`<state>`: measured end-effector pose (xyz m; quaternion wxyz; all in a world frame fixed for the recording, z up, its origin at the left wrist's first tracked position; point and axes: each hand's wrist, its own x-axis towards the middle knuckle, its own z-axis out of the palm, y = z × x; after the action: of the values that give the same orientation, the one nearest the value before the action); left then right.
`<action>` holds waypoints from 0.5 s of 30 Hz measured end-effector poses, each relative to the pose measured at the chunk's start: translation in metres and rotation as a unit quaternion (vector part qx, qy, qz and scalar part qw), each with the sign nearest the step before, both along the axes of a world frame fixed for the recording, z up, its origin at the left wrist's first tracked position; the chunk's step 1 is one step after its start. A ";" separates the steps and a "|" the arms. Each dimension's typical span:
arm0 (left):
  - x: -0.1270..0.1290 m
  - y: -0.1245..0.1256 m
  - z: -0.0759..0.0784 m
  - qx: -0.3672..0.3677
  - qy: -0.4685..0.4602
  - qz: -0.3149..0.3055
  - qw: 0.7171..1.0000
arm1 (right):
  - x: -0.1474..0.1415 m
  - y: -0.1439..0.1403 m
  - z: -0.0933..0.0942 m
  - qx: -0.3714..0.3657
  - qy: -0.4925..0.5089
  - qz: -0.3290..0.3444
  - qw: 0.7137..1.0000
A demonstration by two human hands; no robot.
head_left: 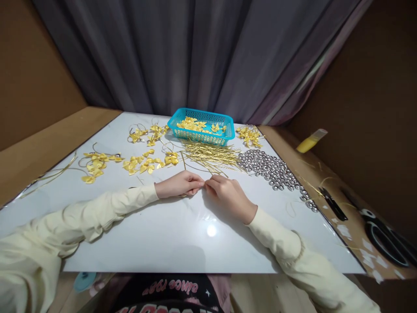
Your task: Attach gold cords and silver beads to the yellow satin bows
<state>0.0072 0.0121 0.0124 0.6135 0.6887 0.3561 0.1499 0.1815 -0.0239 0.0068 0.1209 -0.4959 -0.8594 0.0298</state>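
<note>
Head view: two hands meet fingertip to fingertip on the white board [182, 243], pinching something too fine to make out.

Both the left hand [177, 184] and the right hand [228, 194] have their fingers curled shut, tips touching at the middle of the board, just in front of the pile of gold wire ties [210, 154]; what they pinch is probably one such tie, though it is hidden between the fingers. Silver bells [272, 167] lie heaped to the right, yellow ribbon bows [146, 164] are scattered to the left, and a blue basket [228, 130] of more bows sits behind the ties. To do this well, I judge the wrists should rest on the board, the pinch stay at the very fingertips, and any twist be small and even so the thin wire does not kink.
</note>
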 end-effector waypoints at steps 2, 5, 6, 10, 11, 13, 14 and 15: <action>0.000 0.000 -0.001 0.004 0.000 0.001 1.000 | -0.001 0.001 0.000 -0.011 0.024 -0.011 1.000; 0.000 0.000 -0.002 0.006 -0.001 0.005 1.000 | 0.000 0.003 -0.001 -0.032 0.065 -0.023 0.997; 0.000 0.000 -0.003 0.006 -0.001 0.006 1.000 | 0.000 0.005 -0.001 -0.039 0.079 -0.026 0.996; 0.001 0.000 -0.004 -0.001 -0.005 0.013 1.000 | 0.005 0.010 -0.001 -0.068 0.127 -0.031 0.989; 0.001 0.001 -0.005 -0.004 -0.005 0.014 1.000 | 0.006 0.011 -0.002 -0.075 0.137 -0.031 0.987; 0.000 0.001 -0.005 -0.008 -0.005 0.015 1.000 | 0.010 0.014 -0.002 -0.086 0.151 -0.029 0.984; 0.000 0.001 -0.005 -0.010 -0.005 0.016 1.000 | 0.013 0.015 -0.002 -0.091 0.156 -0.027 0.983; 0.000 0.001 -0.006 -0.011 -0.005 0.015 1.000 | 0.015 0.016 -0.001 -0.094 0.160 -0.025 0.982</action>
<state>0.0074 0.0135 0.0066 0.6200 0.6759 0.3655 0.1587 0.1961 -0.0076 0.0057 0.2102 -0.5152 -0.8096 0.1867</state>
